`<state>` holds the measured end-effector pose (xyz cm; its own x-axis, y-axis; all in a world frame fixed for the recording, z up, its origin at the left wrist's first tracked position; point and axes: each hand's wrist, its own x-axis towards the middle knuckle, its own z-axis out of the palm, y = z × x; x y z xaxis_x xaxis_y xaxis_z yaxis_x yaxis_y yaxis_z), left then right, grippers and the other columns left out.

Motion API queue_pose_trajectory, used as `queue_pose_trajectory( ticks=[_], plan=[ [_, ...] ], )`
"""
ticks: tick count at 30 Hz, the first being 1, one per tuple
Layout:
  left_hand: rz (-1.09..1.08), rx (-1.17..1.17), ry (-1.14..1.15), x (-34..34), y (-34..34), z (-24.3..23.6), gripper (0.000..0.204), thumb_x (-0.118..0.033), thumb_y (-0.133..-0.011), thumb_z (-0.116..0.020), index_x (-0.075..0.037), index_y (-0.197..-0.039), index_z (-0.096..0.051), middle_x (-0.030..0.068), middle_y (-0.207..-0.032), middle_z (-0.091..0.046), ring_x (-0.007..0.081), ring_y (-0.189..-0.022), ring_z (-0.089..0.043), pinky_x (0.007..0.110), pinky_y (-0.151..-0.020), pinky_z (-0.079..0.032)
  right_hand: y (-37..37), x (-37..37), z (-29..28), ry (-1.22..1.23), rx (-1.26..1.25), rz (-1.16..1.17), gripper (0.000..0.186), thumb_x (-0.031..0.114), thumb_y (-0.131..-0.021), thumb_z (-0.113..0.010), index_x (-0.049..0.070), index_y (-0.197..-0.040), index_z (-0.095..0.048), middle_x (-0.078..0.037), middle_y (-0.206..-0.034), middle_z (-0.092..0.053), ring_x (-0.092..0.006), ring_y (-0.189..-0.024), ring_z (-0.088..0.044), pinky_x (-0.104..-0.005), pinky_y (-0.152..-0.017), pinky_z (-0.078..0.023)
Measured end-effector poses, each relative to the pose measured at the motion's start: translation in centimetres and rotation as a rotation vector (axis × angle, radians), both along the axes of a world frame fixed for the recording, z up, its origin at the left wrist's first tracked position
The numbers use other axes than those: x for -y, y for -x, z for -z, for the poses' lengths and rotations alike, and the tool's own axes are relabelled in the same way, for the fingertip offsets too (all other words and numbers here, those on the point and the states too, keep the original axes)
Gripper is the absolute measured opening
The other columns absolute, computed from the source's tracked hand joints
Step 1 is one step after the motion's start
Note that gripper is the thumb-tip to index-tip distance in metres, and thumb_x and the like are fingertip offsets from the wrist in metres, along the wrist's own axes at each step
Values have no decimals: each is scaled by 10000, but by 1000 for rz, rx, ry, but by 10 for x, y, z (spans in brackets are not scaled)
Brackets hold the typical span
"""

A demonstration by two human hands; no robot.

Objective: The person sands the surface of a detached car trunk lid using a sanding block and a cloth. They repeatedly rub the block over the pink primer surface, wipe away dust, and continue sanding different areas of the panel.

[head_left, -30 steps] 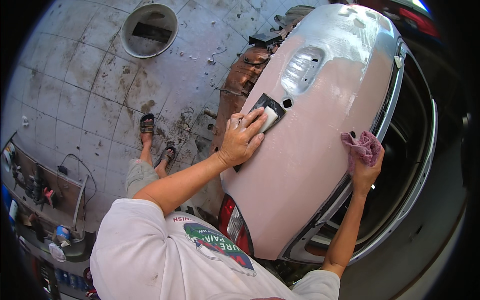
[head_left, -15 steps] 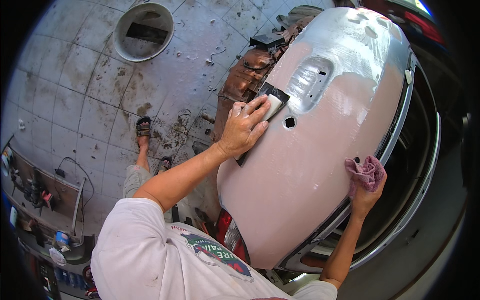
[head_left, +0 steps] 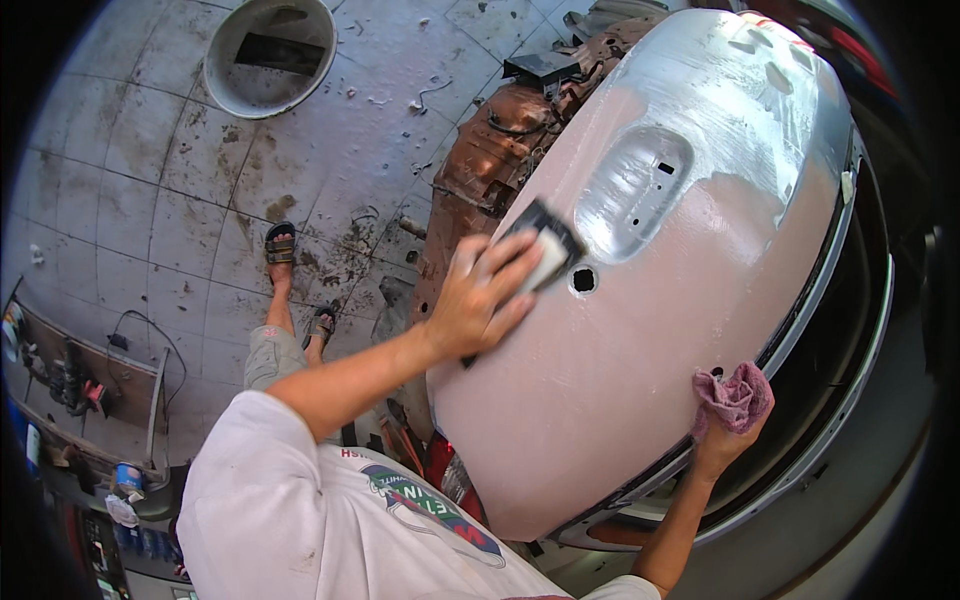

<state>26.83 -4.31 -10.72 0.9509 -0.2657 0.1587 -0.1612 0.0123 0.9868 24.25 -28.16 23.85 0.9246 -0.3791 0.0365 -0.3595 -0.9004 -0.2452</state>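
My left hand (head_left: 483, 298) is closed over a pale sanding block (head_left: 546, 262) wrapped in black sandpaper (head_left: 548, 222). The block lies flat on a car's trunk lid (head_left: 610, 390), beside a small dark hole (head_left: 583, 281) and just below an oval recess (head_left: 632, 195); motion blurs its edge. Pinkish filler or primer covers most of the panel, with shiny bare metal at its far end. At the lid's right edge, by the rear window opening, my right hand (head_left: 722, 448) grips a crumpled purple cloth (head_left: 736, 398), which touches the panel.
A round bucket (head_left: 216, 75) holding a dark strip stands on the dirty tiled floor (head_left: 190, 240) at far left. Exposed brown bodywork (head_left: 490, 150) runs along the lid's left side. A red tail light (head_left: 440, 462) lies near my shirt. Tools and cans (head_left: 128, 478) sit at lower left.
The view has shifted a little, so the car appears lower. My left hand has slid the sanding block a short way over the panel, closer to the hole. My right hand keeps the cloth.
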Motion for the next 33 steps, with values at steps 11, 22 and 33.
queue_pose_trajectory(
  ticks=[11,22,33],
  plan=[
    [-127,228,87,116,-287,104,532,-402,-1073,-616,-99,-1509,-632,123,-1541,-579,360,-1318,-529,460,-1155,-407,-7,15,2,-3,20,47,705,74,-779,-872,-10,-1411,-572,-91,-1337,-616,-223,-1234,-618,-381,-1080,-511],
    [-13,-126,40,16,-49,12,553,-277,-989,-694,-23,-1477,-639,199,-1539,-543,375,-1289,-528,491,-1124,-413,14,6,-10,53,35,144,704,36,-777,-880,-9,-1411,-576,-92,-1351,-618,-227,-1255,-616,-391,-1103,-502],
    [-39,-100,8,32,-75,10,563,-294,-998,-683,-8,-1479,-620,176,-1574,-519,394,-1279,-501,480,-1124,-407,11,13,-8,-10,38,115,652,83,-856,-823,-34,-1440,-556,-134,-1400,-610,-258,-1287,-621,-404,-1102,-537]
  ],
)
